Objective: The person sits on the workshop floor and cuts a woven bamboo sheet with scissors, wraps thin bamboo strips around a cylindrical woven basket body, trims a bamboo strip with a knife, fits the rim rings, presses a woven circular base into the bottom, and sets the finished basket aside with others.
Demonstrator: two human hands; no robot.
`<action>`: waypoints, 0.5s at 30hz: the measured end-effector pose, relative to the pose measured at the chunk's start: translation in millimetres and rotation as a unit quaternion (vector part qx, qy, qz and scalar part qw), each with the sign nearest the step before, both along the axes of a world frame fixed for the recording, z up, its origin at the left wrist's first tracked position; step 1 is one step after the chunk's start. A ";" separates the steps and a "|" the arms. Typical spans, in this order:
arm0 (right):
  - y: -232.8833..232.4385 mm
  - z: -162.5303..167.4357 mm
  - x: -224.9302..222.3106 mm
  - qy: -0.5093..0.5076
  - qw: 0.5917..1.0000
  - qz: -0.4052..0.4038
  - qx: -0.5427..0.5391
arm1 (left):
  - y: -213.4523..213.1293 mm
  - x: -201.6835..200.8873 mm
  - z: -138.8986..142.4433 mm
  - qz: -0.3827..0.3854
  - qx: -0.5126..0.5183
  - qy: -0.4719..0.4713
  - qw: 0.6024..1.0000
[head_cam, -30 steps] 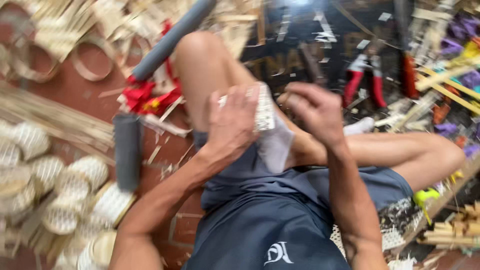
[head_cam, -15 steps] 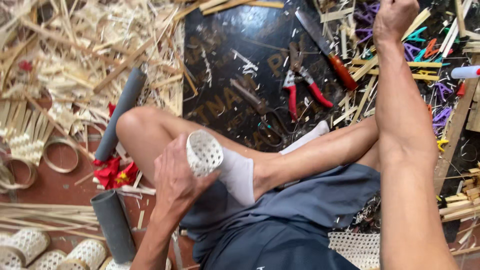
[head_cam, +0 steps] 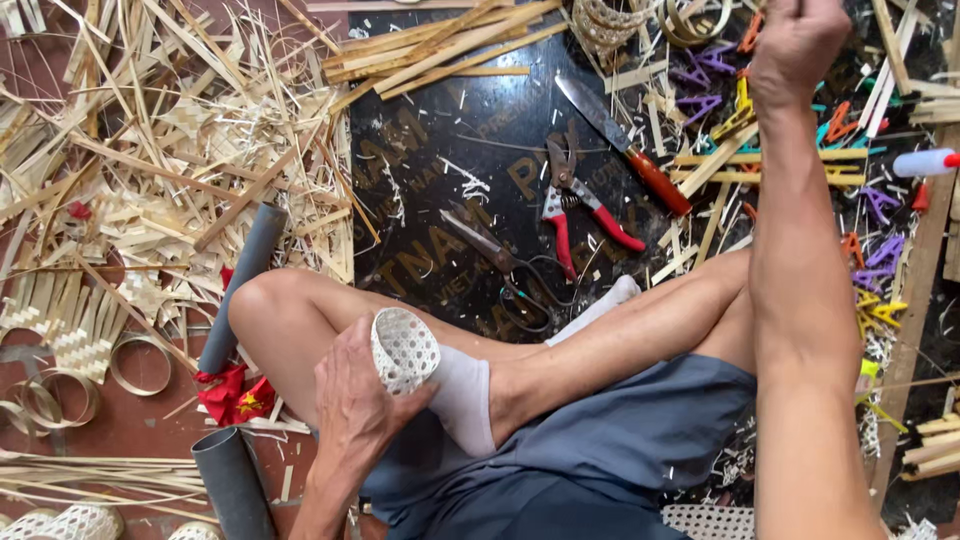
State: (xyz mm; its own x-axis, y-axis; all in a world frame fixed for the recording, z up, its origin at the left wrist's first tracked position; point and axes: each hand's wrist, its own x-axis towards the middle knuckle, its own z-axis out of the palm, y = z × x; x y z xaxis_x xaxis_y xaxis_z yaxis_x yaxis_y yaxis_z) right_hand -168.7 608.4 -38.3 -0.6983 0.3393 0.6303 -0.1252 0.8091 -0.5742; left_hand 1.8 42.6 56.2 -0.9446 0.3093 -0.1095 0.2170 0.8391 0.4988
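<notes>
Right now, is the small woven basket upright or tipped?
Tipped: the small woven basket lies sideways in the left hand, its round woven end facing the camera.

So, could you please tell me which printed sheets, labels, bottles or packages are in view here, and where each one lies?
Black printed sheet: flat on the floor ahead of the legs, under the tools; dark with faded tan lettering.
White bottle: on its side at the right edge; cylinder with a red tip.
Red cloth: crumpled beside the grey pipe, left of the knee; it bears a yellow star.
No screens or signs.
</notes>
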 end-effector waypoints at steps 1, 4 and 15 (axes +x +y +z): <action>-8.5 6.9 17.3 0.011 0.987 0.060 -0.150 | -0.5 1.2 -0.9 0.000 0.003 0.001 1.000; -50.9 33.5 79.0 0.064 0.851 0.174 -0.492 | -2.8 3.3 -3.3 -0.016 0.020 0.025 0.999; -232.4 80.5 204.3 0.057 0.556 0.338 -0.757 | -22.8 7.4 -8.4 -0.035 0.073 0.070 0.994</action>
State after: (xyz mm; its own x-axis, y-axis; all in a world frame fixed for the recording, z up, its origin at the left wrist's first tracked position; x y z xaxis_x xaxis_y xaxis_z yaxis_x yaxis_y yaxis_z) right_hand 35.6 376.0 42.2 -0.9737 0.2254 0.0323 -0.2120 -0.8456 -0.4900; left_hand 9.3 19.7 47.8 -0.9232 0.3773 0.0733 0.3483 0.7406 0.5746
